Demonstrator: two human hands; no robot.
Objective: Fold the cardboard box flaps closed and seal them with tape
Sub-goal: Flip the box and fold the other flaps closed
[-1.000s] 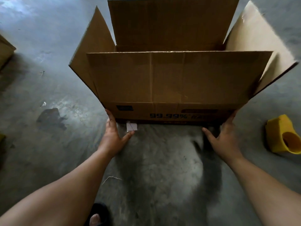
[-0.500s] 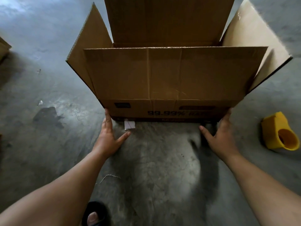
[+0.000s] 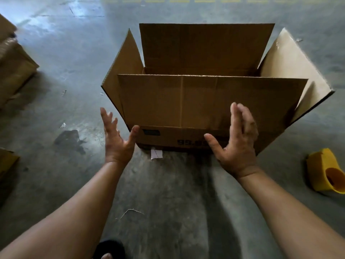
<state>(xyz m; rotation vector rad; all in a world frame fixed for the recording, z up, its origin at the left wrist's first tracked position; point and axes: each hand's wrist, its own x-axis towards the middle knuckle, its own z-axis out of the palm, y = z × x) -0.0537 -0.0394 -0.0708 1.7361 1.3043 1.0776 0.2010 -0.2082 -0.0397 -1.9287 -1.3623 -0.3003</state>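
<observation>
Four flaps, all still standing up on the cardboard box (image 3: 201,139), so nothing is folded yet. The box sits on the concrete floor (image 3: 168,193) and everything else is easiest to place from it. Near flap (image 3: 186,101) stands up toward the camera, far flap (image 3: 205,47) stands behind the opening, and the left side flap (image 3: 123,71) and right side flap (image 3: 291,71) splay outward.

Both hands are empty with fingers spread wide. Left hand (image 3: 116,141) is just off the box's near left corner; I can't tell if the thumb actually touches the cardboard. Right hand (image 3: 238,144) hovers in front of the near wall, fingers overlapping the lower part of the near flap in the view.

The yellow tape dispenser (image 3: 324,172) lies on the floor to the right of the box, well apart from it. More cardboard (image 3: 15,60) sits far off to the left, and a small scrap of paper (image 3: 156,153) lies right at the base of the box.

What I'd worry about: fold the long flaps first and the side flaps end up on top, a bad seam for tape. Also, those splayed flaps look springy, so letting go to grab the dispenser could let them pop back up. An empty box may slide when pushed, too.
</observation>
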